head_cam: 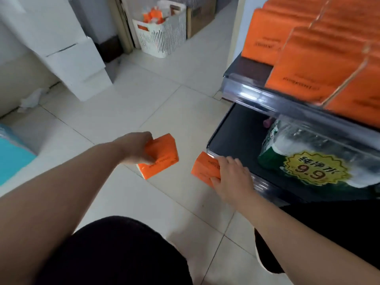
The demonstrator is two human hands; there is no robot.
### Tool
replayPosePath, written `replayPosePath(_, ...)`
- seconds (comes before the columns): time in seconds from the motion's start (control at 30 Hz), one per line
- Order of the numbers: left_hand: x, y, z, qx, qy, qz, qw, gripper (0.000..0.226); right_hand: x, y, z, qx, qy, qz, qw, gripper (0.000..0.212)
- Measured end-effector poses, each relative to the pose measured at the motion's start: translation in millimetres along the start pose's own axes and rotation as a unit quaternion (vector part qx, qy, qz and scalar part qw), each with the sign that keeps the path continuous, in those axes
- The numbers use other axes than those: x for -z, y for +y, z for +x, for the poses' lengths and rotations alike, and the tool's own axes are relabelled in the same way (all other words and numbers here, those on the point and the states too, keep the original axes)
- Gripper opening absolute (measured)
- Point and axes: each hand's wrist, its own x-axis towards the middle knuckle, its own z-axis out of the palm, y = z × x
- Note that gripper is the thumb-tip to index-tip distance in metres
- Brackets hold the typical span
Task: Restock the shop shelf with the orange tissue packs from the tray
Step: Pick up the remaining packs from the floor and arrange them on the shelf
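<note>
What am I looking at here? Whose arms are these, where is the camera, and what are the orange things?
There is no machine here: this is one picture from a wide-angle camera worn on a person's head, looking forward and down, so the arms are the wearer's own. The left hand grips one orange tissue pack, and the right hand grips a second pack. Both are held above the pale tiled floor. On the right stands a shop shelf whose upper level already carries rows of the same orange packs. The lower level holds a wrapped pack of bottled water with a yellow 9.9 price sticker. At the back, a white slatted basket stands on the floor. No tray shows in this view.
</note>
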Motion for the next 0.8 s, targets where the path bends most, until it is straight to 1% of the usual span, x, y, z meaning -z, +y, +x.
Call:
replayPosePath(0.1,38,22,-31,-0.023,0.094,-0.071,0.993,0.047,44,-11,-12,-0.007,0.061,0.013,0.998,0.043)
replayPosePath(0.2,69,47,-61,-0.047,0.172,-0.109,0.978,0.04,88,-20,-26,-0.001,0.095,0.018,0.995,0.04)
replayPosePath(0.27,85,63,-77,-0.047,0.241,-0.13,0.961,0.041,117,-21,-31,-0.006,0.126,0.02,0.992,0.037)
replayPosePath(0.33,99,80,-86,-0.031,0.302,-0.164,0.939,0.046,147,-19,-28,-0.019,0.16,0.019,0.987,0.037)
replayPosePath(0.43,117,101,-86,-0.009,0.355,-0.209,0.911,0.045,195,-14,-14,-0.023,0.203,0.033,0.978,0.038)
replayPosePath(0.53,130,112,-72,0.009,0.396,-0.213,0.893,0.037,237,-12,9,-0.014,0.245,0.059,0.967,0.039)
replayPosePath(0.6,139,117,-57,0.026,0.411,-0.189,0.891,0.035,260,-10,30,-0.001,0.275,0.067,0.959,0.041)
replayPosePath(0.7,146,128,-34,0.031,0.393,-0.149,0.907,0.036,285,-5,67,0.009,0.297,0.066,0.953,0.039)
replayPosePath(0.8,139,141,-17,-0.002,0.341,-0.102,0.934,0.035,299,9,101,-0.02,0.285,0.047,0.957,0.041)
